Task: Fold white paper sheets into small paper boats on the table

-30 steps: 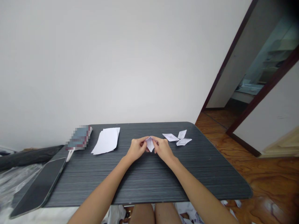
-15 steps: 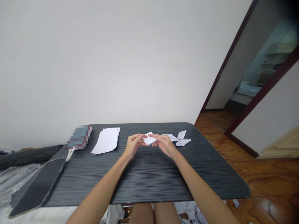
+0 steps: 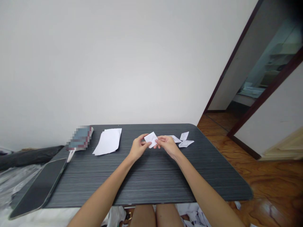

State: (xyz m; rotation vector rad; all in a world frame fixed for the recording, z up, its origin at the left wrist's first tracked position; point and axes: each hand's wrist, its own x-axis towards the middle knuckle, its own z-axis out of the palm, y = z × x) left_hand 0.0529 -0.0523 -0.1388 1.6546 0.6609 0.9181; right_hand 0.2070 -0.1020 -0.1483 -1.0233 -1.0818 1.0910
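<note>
Between my two hands is a small folded white paper (image 3: pixel 151 139), turned so that it looks like a diamond. My left hand (image 3: pixel 138 147) pinches its left side, thumb on the near face. From the right, my right hand (image 3: pixel 167 144) grips the lower right edge with thumb and fingers. The fingers behind the paper are partly hidden. Just past my right hand lie several folded paper pieces (image 3: pixel 186 143) with pointed ends, one of them partly covered by that hand.
A stack of white paper sheets (image 3: pixel 107 142) lies on the dark table (image 3: pixel 156 186) to the left. Beyond it are a blurred-out book-like item (image 3: pixel 80 138) and a dark tablet-like slab (image 3: pixel 39 186) at the left edge. A white wall (image 3: pixel 142 63) rises behind the table.
My thumbs have shifted from the paper's upper edge to its lower edge. More of the paper's face now shows, and it is tilted up a little.
</note>
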